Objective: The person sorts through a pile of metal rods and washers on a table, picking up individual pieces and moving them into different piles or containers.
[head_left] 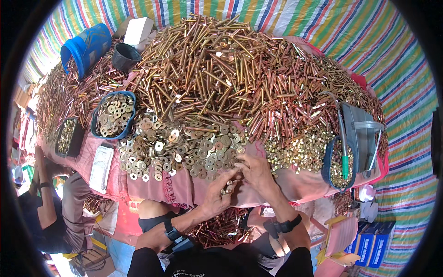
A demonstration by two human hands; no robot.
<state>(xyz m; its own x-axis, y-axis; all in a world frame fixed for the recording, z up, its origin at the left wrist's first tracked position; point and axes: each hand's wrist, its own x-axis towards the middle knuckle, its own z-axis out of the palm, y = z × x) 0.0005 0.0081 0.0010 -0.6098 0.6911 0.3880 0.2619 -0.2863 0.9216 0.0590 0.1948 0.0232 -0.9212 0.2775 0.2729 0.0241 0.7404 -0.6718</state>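
My left hand (217, 195) is closed around a few brass-coloured bolts (226, 189), whose ends show at its fingers. Close against it, my right hand (255, 171) has its fingertips pinched together by the left fingers. Whatever sits in that pinch is too small to make out. Just beyond both hands spreads a heap of flat washers (210, 154) on the pink cloth (295, 187). To the right of my right hand lies a pile of small brass-coloured nuts (300, 154). Behind these rises a large mound of long brass-coloured bolts (203, 74).
A blue-rimmed basin of washers (114, 115) and a dark tub of nuts (69, 137) stand left. At right are a blue tub (327, 168) of nuts and a grey dustpan (357, 134). A blue bucket (92, 46) lies tipped. Another person (46, 207) sits at far left.
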